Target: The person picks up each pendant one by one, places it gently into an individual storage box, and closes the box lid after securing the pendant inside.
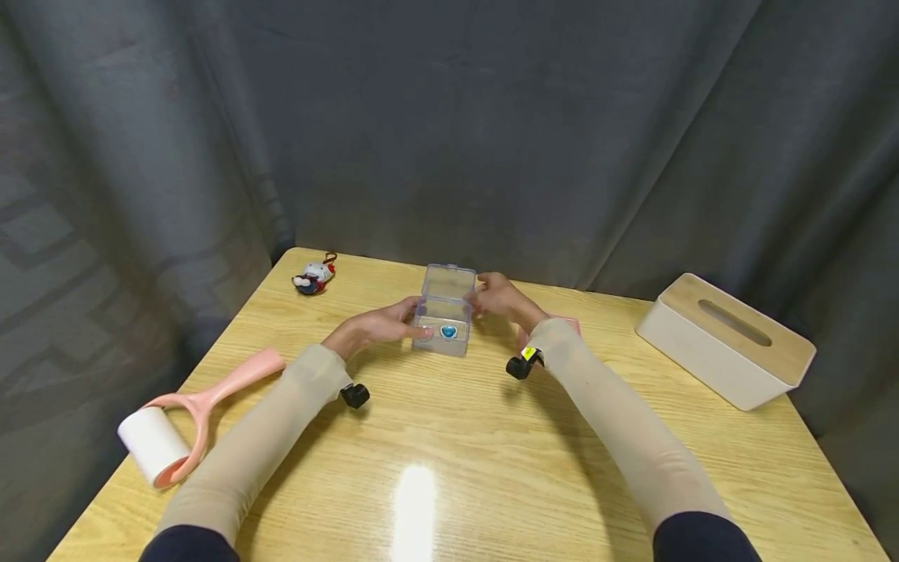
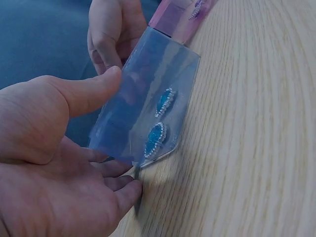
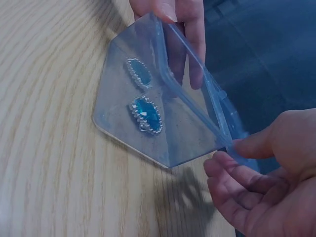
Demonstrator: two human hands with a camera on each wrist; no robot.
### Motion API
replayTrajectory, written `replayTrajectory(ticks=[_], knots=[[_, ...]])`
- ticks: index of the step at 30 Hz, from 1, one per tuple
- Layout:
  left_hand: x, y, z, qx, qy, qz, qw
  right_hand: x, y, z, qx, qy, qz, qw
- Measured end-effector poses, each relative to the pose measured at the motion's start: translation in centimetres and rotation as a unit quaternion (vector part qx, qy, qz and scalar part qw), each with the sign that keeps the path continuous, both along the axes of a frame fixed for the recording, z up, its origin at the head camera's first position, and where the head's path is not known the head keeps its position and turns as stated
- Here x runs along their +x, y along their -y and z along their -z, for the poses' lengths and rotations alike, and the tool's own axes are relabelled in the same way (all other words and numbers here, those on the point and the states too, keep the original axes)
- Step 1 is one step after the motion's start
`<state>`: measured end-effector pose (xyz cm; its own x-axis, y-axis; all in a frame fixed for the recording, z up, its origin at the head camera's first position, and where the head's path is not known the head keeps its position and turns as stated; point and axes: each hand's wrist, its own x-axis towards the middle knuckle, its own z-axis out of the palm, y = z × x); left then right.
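Observation:
A clear plastic box (image 1: 437, 346) stands in the middle of the table with its hinged lid (image 1: 449, 282) raised. Inside lie two blue oval gem pieces (image 3: 147, 114) with beaded silver rims. From the left, my left hand (image 1: 382, 324) grips the box, thumb at its near side and fingers behind or below; the left wrist view shows the thumb right at the wall. On the other side, my right hand (image 1: 502, 298) pinches the lid's edge between thumb and fingers, as the right wrist view (image 3: 276, 168) shows.
A pink box (image 2: 182, 19) with a purple beaded piece stands beside the clear one, partly hidden by my right wrist in the head view. At left lie a lint roller (image 1: 154, 445) and a small doll charm (image 1: 316, 275). A tissue box (image 1: 702, 343) stands right; a curtain (image 1: 449, 140) hangs behind.

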<state>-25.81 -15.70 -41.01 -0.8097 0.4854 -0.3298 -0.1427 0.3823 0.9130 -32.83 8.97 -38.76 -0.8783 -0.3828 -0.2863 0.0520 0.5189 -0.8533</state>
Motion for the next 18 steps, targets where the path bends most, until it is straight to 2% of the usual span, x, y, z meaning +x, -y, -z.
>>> replayTrajectory(ticks=[6, 18], knots=[[-0.1, -0.3, 0.0, -0.012, -0.004, -0.001, 0.9999, -0.3, -0.4, -0.6, -0.073, 0.005, 0.025, 0.997], [0.0, 0.1, 0.0, -0.013, -0.006, 0.002, 0.9999, -0.2, -0.5, -1.9, -0.097, -0.017, 0.039, 0.9944]])
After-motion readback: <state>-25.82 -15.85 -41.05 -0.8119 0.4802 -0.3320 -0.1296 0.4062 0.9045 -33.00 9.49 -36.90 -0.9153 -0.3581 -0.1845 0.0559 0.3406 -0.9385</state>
